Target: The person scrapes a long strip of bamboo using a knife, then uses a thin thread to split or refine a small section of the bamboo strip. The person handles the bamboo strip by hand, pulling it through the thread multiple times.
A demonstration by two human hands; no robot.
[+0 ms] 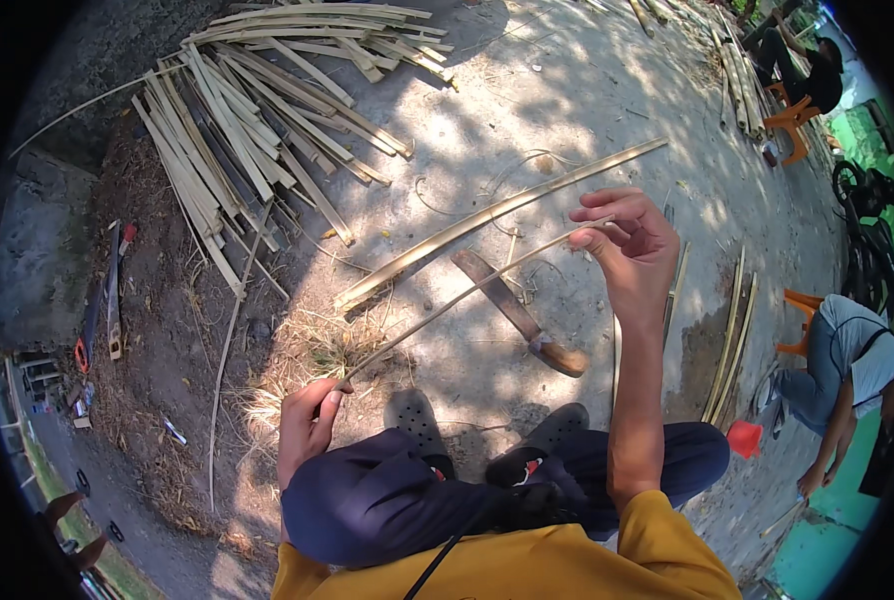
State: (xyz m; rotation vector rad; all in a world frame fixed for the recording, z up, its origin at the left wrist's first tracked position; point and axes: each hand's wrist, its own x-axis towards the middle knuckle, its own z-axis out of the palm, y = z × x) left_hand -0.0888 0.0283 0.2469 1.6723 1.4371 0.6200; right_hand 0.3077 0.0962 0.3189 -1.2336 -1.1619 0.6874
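A thin bamboo strip (467, 291) slants up to the right between my two hands. Its lower end is pinched by my left hand (310, 425), beside my left knee. My right hand (629, 240), raised higher and farther out, grips the upper end between thumb and fingers. Beneath the strip, a large knife (502, 296) with a dark blade and a wooden handle lies on the ground. Just beyond it rests a wider split bamboo piece (507, 208).
A big pile of split bamboo (257, 110) spreads at the far left. Saws (115, 290) lie on dirt at the left. More bamboo strips (733, 335) lie to the right, near a red container (744, 438). Other people (835, 370) sit on orange stools (793, 127) at the right.
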